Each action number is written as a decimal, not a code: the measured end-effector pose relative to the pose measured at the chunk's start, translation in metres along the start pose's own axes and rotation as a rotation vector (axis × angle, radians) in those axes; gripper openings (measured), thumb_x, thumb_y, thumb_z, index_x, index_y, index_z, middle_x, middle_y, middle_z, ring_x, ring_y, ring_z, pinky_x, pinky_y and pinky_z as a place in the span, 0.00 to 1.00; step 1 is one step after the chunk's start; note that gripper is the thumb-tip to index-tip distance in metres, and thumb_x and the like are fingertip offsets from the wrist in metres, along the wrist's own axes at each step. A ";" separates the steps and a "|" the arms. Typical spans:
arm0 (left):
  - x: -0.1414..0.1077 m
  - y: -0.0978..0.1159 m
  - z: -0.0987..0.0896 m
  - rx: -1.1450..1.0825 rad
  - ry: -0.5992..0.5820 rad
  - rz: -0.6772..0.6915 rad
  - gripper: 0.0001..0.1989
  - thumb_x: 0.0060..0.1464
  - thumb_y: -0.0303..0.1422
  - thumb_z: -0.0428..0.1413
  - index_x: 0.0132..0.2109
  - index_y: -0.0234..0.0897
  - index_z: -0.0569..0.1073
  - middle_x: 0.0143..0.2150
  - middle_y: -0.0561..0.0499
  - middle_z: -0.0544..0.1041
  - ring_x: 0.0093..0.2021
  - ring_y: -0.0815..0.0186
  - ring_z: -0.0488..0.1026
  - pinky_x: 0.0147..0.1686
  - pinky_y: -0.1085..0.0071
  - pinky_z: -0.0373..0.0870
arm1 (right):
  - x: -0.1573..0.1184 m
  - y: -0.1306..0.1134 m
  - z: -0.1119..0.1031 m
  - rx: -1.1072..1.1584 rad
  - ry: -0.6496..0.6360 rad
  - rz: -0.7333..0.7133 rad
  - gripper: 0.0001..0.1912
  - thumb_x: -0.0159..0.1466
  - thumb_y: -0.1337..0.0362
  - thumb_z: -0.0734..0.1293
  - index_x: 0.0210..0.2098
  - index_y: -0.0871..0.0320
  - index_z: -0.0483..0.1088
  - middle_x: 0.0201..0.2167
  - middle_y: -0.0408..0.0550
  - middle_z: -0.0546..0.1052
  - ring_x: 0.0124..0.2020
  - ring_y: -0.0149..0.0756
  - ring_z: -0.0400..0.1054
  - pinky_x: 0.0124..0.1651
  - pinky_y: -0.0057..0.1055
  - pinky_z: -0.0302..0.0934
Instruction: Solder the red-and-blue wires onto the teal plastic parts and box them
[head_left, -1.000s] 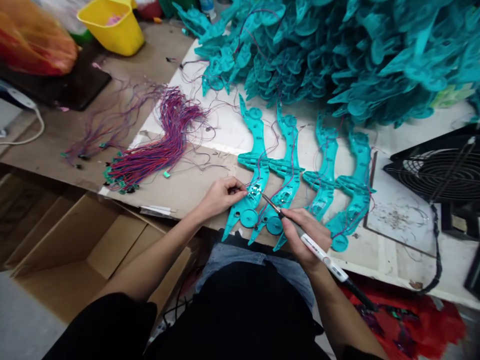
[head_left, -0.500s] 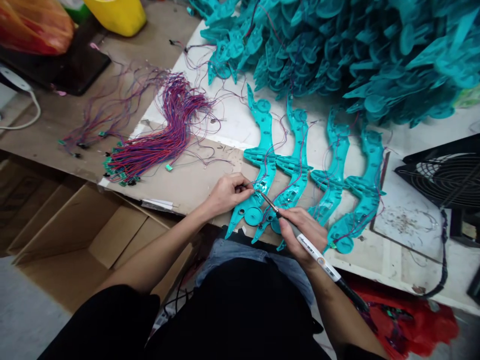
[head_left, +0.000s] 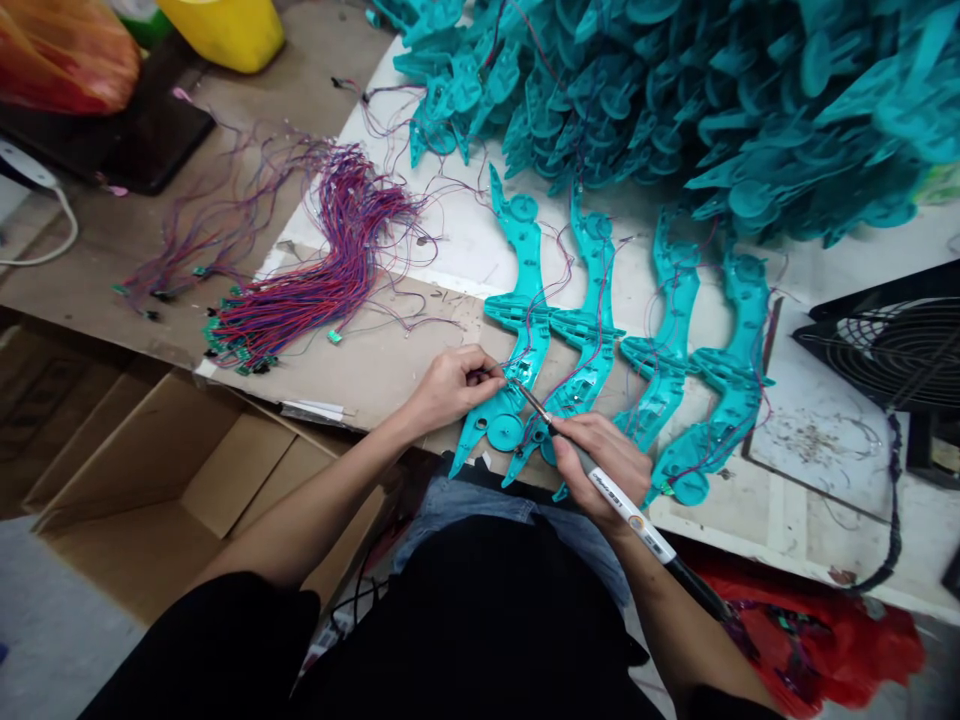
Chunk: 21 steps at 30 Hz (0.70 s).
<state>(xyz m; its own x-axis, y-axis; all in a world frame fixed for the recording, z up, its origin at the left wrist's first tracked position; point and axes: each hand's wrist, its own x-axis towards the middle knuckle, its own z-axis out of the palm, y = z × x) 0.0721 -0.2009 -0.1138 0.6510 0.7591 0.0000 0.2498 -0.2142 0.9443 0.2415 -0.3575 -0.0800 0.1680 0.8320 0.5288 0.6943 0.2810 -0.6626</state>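
Note:
My right hand point(head_left: 600, 465) is closed around the grey and white handle of a soldering iron point(head_left: 630, 515). Its metal tip reaches the lower part of the leftmost turquoise plastic piece point(head_left: 517, 345), where red and blue wires run. Close by the tip, my left hand point(head_left: 459, 385) pinches thumb and finger together; what it holds is too small to make out. Right of that piece lie several similar turquoise plastic pieces point(head_left: 596, 290) in a row, with thin wires along them.
A thick bundle of red and purple wires point(head_left: 330, 270) with small green boards lies to the left. Turquoise parts form a large pile point(head_left: 637, 100) at the back. A black fan point(head_left: 885, 340) stands at right. Below the table edge is an open cardboard box point(head_left: 150, 500).
The view has shifted very slightly. Both hands keep nearly the same place, with the iron's tip still at the leftmost turquoise piece.

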 end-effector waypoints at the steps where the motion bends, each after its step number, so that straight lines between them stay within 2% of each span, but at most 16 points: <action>1: 0.000 0.000 0.000 0.001 -0.003 -0.004 0.06 0.53 0.32 0.60 0.32 0.33 0.77 0.28 0.51 0.73 0.27 0.71 0.65 0.28 0.74 0.61 | 0.000 0.000 -0.001 -0.006 0.004 -0.002 0.15 0.62 0.72 0.69 0.47 0.54 0.77 0.34 0.46 0.82 0.34 0.36 0.76 0.36 0.34 0.73; 7: 0.001 0.001 0.000 -0.004 -0.005 -0.021 0.06 0.52 0.33 0.59 0.31 0.34 0.76 0.28 0.51 0.73 0.26 0.71 0.64 0.27 0.74 0.61 | 0.002 0.000 -0.009 -0.051 0.100 -0.001 0.17 0.62 0.71 0.69 0.49 0.51 0.77 0.35 0.45 0.82 0.33 0.38 0.77 0.36 0.36 0.74; 13: 0.001 0.002 0.000 -0.018 0.001 -0.025 0.06 0.51 0.33 0.60 0.31 0.34 0.76 0.27 0.52 0.72 0.26 0.71 0.64 0.27 0.74 0.60 | 0.003 0.000 -0.008 -0.025 0.039 0.030 0.16 0.62 0.72 0.69 0.47 0.52 0.77 0.36 0.46 0.83 0.34 0.38 0.77 0.36 0.36 0.74; 21: 0.000 0.001 0.001 -0.018 -0.008 -0.044 0.06 0.51 0.32 0.60 0.32 0.33 0.76 0.28 0.51 0.73 0.27 0.71 0.66 0.28 0.74 0.62 | 0.000 0.005 -0.012 0.005 0.114 0.055 0.17 0.62 0.71 0.70 0.49 0.50 0.77 0.37 0.45 0.82 0.35 0.37 0.77 0.36 0.35 0.73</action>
<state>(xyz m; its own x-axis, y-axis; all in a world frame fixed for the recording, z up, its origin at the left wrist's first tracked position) 0.0728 -0.2013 -0.1132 0.6451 0.7628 -0.0445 0.2657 -0.1694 0.9491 0.2528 -0.3621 -0.0769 0.2845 0.7863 0.5484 0.6785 0.2390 -0.6946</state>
